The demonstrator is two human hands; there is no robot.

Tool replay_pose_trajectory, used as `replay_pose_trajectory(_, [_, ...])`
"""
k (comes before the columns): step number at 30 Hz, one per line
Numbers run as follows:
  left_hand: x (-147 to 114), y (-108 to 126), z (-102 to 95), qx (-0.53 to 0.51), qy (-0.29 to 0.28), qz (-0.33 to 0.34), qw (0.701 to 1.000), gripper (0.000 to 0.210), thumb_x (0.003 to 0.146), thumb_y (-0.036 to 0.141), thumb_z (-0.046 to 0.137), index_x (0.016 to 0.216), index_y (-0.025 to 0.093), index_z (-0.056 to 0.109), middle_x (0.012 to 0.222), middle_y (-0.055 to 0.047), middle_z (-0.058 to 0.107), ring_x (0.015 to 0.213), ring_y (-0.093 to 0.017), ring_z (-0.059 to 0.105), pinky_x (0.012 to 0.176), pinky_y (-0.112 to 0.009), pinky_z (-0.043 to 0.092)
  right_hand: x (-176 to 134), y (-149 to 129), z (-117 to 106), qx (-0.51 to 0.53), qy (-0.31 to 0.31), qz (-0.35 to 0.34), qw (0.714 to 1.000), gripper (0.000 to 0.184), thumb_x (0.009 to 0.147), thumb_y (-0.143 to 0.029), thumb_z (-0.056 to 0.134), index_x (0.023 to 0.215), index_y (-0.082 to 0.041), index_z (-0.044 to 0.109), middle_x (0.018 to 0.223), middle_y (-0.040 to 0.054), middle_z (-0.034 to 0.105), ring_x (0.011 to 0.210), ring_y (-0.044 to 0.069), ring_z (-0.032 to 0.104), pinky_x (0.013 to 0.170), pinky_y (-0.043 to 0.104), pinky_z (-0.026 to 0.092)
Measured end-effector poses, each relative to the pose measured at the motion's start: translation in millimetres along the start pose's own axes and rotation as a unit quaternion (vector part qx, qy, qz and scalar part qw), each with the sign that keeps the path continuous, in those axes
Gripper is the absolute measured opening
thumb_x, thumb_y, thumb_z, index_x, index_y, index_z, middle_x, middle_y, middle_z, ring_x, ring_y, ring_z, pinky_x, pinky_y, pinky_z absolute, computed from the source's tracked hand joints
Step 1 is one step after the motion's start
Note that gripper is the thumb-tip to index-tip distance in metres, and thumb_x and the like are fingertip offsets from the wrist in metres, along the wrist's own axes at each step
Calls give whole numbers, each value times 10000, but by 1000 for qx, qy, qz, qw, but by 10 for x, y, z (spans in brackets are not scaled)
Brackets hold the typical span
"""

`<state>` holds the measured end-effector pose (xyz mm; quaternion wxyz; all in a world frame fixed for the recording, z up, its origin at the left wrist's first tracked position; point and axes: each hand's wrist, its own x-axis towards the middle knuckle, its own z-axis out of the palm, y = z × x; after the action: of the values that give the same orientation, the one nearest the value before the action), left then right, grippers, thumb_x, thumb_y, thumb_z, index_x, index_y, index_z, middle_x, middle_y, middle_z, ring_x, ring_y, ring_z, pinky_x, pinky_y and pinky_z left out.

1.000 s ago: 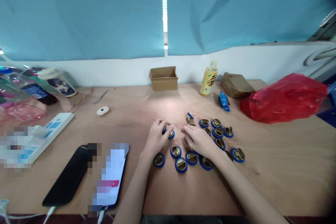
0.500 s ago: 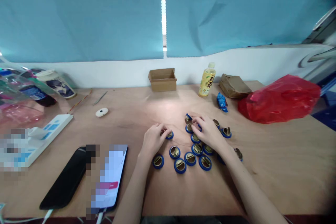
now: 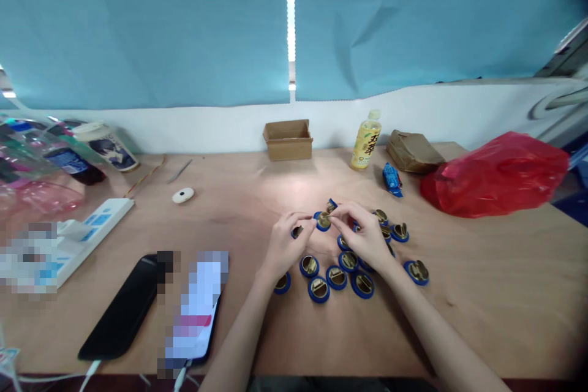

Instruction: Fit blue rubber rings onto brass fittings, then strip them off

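Between my two hands is a round blue-rimmed pin badge point(image 3: 323, 221), its gold back with the pin facing up. My left hand point(image 3: 288, 242) pinches its left edge with thumb and fingertips. My right hand point(image 3: 361, 234) has thumb and index finger closed on the pin at the right side of the same badge. Several similar badges lie back up around my hands, such as one badge point(image 3: 318, 288) in front and another point(image 3: 416, 272) to the right of my right wrist. One badge point(image 3: 297, 232) is partly covered by my left fingers.
At the back stand a small cardboard box point(image 3: 288, 142) and a yellow drink bottle point(image 3: 366, 141). A blue wrapper point(image 3: 392, 180), a brown paper package point(image 3: 414, 152) and a red plastic bag point(image 3: 493, 176) lie right. Two phones, including a black one point(image 3: 124, 309), and a power strip point(image 3: 94, 233) lie left.
My left hand has moved right, leaving the badge it was touching, and now grips another badge. My right hand has come to that badge's pin. The view has shifted slightly.
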<state>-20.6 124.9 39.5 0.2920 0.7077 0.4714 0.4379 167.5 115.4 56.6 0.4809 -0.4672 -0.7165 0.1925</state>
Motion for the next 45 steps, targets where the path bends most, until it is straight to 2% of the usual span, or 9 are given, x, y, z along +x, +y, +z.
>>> replay_pose_trajectory(4, [-11,72,11,-226,-98,-52,968,257,865,283,632,1090,167,676,1100,-90,724,999,-214,672,890,-330,516,-18,-7,50,67,-26,34,997,75,880,-226,623,809,-203,633,669,-18,537,590,137,479,536,267,374])
replay_pose_trajectory(7, [-17,79,24,-295,-105,-69,947,297,805,230,699,1088,149,658,1121,-101,717,1055,-230,662,933,-350,510,-37,4,79,57,-24,25,998,48,879,-222,622,835,-203,629,710,-6,563,604,138,494,549,273,392])
replay_pose_trajectory(9, [-19,55,41,-298,-93,-69,948,292,798,208,704,1079,147,655,1114,-103,716,1042,-226,666,926,-348,516,-52,-5,101,40,-17,12,999,38,883,-212,613,919,-204,623,763,8,585,632,147,519,574,283,421])
replay_pose_trajectory(13, [-25,5,70,-282,-73,-51,955,261,835,186,659,1095,167,649,1131,-92,703,1054,-217,658,918,-335,520,-80,-25,154,13,-10,-19,1000,209,906,-192,569,1116,-201,568,877,46,580,720,174,552,631,308,476])
replay_pose_trajectory(18, [-30,18,69,-272,-74,-26,959,253,844,159,639,1097,177,651,1125,-87,700,1071,-217,655,942,-341,518,-109,17,194,-30,-3,-57,998,198,919,-168,547,1111,-214,552,929,58,550,763,183,553,652,316,501])
replay_pose_trajectory(23, [-24,36,68,-269,-64,-25,961,238,853,172,635,1090,165,648,1108,-93,710,1055,-213,665,951,-349,520,-139,65,226,-57,36,-80,994,210,920,-176,565,1124,-222,547,1016,76,564,779,181,568,680,329,518])
replay_pose_trajectory(29, [-23,42,69,-262,-51,-30,963,224,842,212,655,1060,160,662,1071,-95,716,1019,-218,675,926,-348,531,-174,26,284,-50,66,-80,993,234,927,-161,548,1152,-222,547,990,70,573,751,173,572,639,313,525])
replay_pose_trajectory(38, [-38,62,75,-257,-61,-25,964,188,845,197,638,1029,165,655,1063,-84,710,1038,-209,666,978,-367,507,-187,67,314,-53,47,-72,995,201,919,-155,517,1109,-220,534,956,73,577,783,199,579,677,351,526])
replay_pose_trajectory(45, [-39,68,66,-261,-45,-28,964,207,832,227,675,1027,156,666,1030,-94,716,1012,-221,671,935,-357,519,-210,22,318,-46,96,-106,989,240,923,-149,553,1149,-229,539,959,68,593,749,176,577,648,328,527])
